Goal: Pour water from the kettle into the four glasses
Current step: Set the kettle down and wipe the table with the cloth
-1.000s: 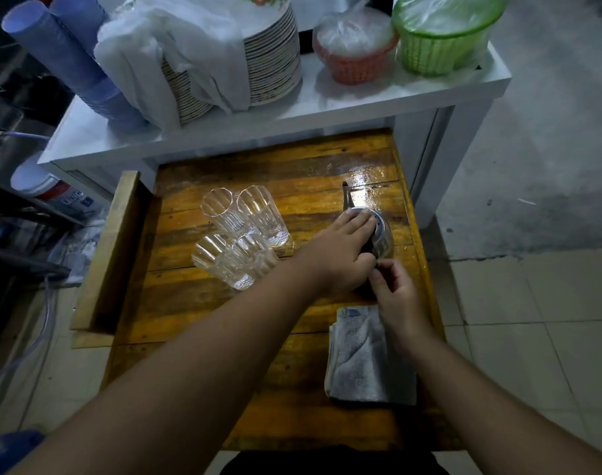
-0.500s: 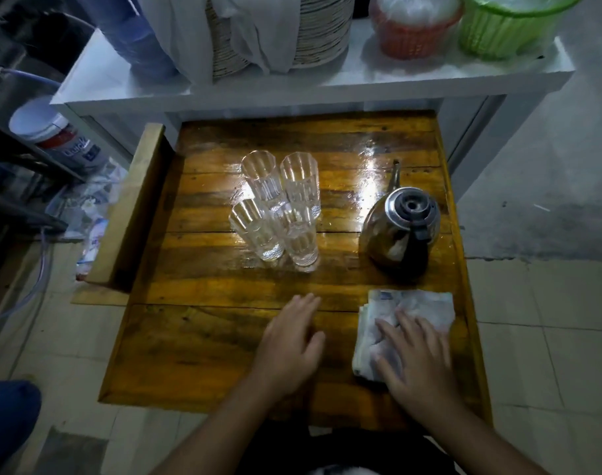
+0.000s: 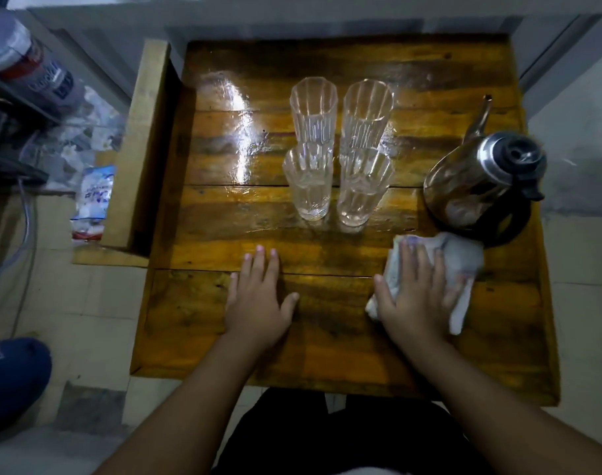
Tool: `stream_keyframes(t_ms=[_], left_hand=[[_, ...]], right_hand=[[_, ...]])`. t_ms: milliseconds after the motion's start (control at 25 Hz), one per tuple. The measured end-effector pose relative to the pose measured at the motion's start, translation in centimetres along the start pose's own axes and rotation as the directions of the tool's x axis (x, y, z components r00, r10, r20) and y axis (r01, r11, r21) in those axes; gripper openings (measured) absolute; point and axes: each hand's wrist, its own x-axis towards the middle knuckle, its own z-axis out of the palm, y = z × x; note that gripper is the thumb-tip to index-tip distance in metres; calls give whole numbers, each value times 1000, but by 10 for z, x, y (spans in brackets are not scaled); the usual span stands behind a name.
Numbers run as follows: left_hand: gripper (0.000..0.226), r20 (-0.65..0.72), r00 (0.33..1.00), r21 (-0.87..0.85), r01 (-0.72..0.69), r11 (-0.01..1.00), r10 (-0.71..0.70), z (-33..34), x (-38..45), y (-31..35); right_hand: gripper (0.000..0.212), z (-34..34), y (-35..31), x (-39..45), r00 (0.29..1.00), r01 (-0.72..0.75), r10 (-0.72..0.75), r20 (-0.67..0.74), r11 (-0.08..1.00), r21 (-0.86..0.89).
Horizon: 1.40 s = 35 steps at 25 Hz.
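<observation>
Left hand (image 3: pixel 258 299) lies flat, fingers spread, on the wooden table (image 3: pixel 224 214), holding nothing. Right hand (image 3: pixel 414 296) presses flat on the cloth (image 3: pixel 464 258), just before the kettle (image 3: pixel 477 180); four glasses (image 3: pixel 339 149) stand left of the kettle.

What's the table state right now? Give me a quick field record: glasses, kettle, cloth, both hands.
glasses: four, upright, clustered two by two, mid-table
kettle: upright, right of the glasses, lid on, not held
cloth: crumpled, in front of the kettle
left hand: flat on the table, holding nothing
right hand: palm down on the cloth
</observation>
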Motion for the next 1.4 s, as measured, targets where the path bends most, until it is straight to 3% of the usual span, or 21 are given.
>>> stream_keyframes(t_ms=[120,240,360,440,560,680,800,920,1040,1120,1240,1400], left_hand=[[88,-11,1000,6,-1,1000,1,-2,1,0],[80,-8,1000,13,-22,1000,22,-6,1,-4],[67,37,995,0,-95,995,95,-18,5,-18],[69,54,988,-46,-145,988,147,-27,9,-32],[80,-33,992,0,-122,992,122,-29,15,-54],[77,-14,995,1,-98,995,98,-22,20,-67],[64,12,994,-123,-103,987,105,-23,23,-67],[60,43,994,-202,-90,975,101,-27,26,-69],[61,46,994,-196,-88,977,99,-28,27,-68],[66,41,995,-162,-84,983,92,-25,26,-64],[80,4,998,-58,-56,997,57,-21,19,-55],[79,-61,990,-129,-137,982,131,-17,10,-22]], right_hand=[[73,8,-55,1,997,76,-76,5,995,62],[67,17,-99,-18,960,268,-275,53,957,108],[66,19,-86,-33,917,382,-390,88,920,91],[68,18,-65,-36,923,367,-367,115,930,22],[74,19,-60,-31,960,256,-250,125,966,-40],[74,26,-101,-20,991,118,-119,61,993,23],[75,37,-147,-6,999,33,-35,32,998,44],[80,42,-164,-4,986,159,-160,43,987,13],[76,38,-142,-25,908,414,-415,61,910,27],[73,35,-115,-45,879,472,-473,67,881,29],[76,25,-72,-51,950,302,-301,84,953,-10],[78,14,-56,-18,994,100,-101,51,995,12]])
